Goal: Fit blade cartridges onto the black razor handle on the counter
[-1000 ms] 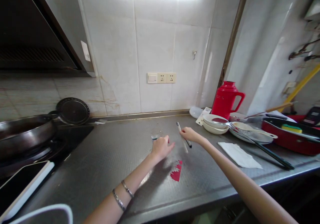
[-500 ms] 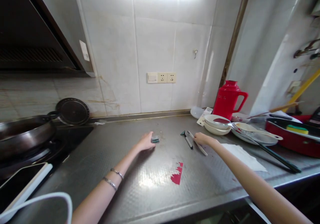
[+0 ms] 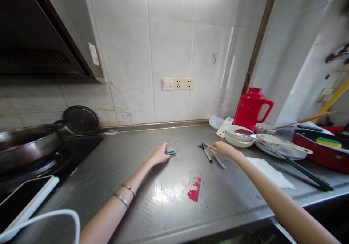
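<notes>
The left hand [image 3: 160, 154] has thumb and fingers closed on a small clear plastic case [image 3: 171, 152] with dark green strips. A torn red scrap [image 3: 195, 191] lies nearer the viewer, between both hands' fingers. A razor [image 3: 206, 154] lies just left of the right hand [image 3: 224, 149], whose fingertips touch a slim pale stick [image 3: 219, 162]; whether they grip it, I cannot tell. White bowls [image 3: 236, 141] stand right of those fingers.

The slim stick [image 3: 219, 161] is pale, and the razor [image 3: 207, 154] black and grey. Both scrap [image 3: 195, 193] and flask [image 3: 251, 109] are red.
</notes>
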Demonstrator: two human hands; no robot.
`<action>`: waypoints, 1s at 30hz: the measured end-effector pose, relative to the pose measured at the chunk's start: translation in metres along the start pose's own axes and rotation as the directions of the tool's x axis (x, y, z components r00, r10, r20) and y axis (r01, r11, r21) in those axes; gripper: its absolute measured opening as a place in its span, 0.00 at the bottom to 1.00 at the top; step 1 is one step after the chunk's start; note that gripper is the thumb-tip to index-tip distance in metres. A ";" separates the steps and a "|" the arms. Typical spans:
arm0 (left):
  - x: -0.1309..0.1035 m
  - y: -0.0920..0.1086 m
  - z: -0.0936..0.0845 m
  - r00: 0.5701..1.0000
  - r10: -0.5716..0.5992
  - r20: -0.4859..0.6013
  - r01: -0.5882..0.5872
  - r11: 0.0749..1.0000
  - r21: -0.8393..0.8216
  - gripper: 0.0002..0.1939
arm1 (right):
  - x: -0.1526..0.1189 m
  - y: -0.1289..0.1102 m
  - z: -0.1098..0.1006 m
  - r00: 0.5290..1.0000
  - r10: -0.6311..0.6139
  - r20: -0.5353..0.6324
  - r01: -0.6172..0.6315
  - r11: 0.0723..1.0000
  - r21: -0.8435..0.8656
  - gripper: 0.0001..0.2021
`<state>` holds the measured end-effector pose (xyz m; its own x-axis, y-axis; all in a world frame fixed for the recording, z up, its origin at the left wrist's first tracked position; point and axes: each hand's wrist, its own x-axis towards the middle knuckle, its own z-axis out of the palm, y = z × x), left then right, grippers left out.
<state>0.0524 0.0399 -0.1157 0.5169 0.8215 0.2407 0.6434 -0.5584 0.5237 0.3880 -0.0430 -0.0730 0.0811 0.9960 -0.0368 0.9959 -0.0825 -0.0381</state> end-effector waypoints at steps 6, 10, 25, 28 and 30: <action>-0.013 0.035 0.002 0.984 0.178 0.015 -0.176 0.979 -0.099 0.30 | -0.027 -0.035 -0.027 0.946 -0.292 -0.142 0.306 0.948 0.090 0.21; -0.025 0.069 0.006 0.960 0.279 0.021 -0.274 0.952 -0.139 0.30 | -0.048 -0.070 -0.034 0.823 -0.516 -0.238 0.554 0.822 0.133 0.31; -0.045 0.095 0.002 0.940 0.339 0.042 -0.332 0.937 -0.110 0.34 | -0.052 -0.075 -0.034 0.821 -0.559 -0.121 0.572 0.801 0.176 0.25; -0.047 0.076 -0.007 0.950 0.294 0.107 -0.297 0.955 0.010 0.31 | -0.034 -0.038 -0.037 0.874 -0.480 -0.071 0.483 0.848 0.219 0.25; -0.047 0.057 -0.013 0.964 0.231 0.133 -0.239 0.970 0.049 0.27 | -0.020 -0.007 -0.035 0.922 -0.383 -0.047 0.383 0.894 0.231 0.26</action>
<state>0.0577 -0.0293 -0.0868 0.7219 0.6475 0.2440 0.5282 -0.7434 0.4103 0.3812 -0.0614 -0.0369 -0.3051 0.9519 0.0272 0.9121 0.3003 -0.2790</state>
